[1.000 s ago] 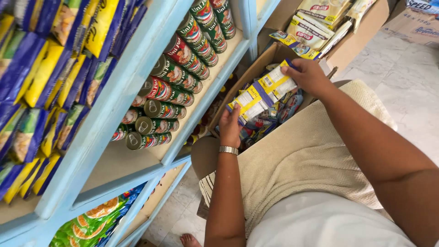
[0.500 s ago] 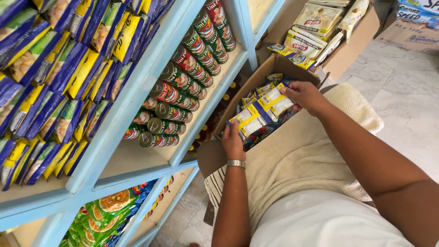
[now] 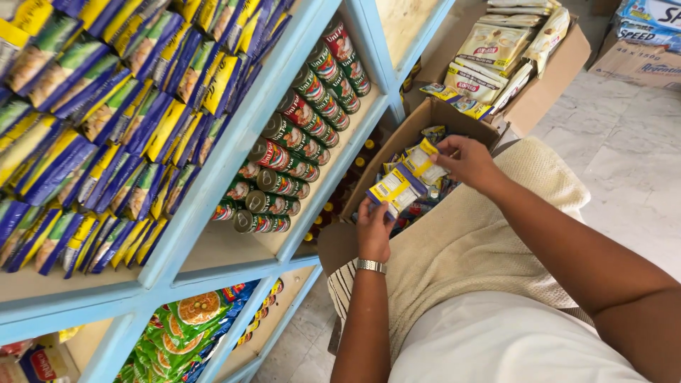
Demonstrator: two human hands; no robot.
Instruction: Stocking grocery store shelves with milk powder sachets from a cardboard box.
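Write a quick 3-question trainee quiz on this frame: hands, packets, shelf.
1. True or false: both hands hold the strip of yellow-and-blue packets above the open cardboard box.
2. Which wrist wears the metal watch? A) left B) right C) neither
3. Fill in: the shelf compartment nearest the box holds rows of ____ lying on their sides.

Key:
1. True: left hand takes the lower end, right hand the upper.
2. A
3. cans

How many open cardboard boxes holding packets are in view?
2: the brown cardboard box of small yellow-and-blue packets under both hands, and a second brown box of beige sachets behind it on the floor. Closed cartons sit top right.
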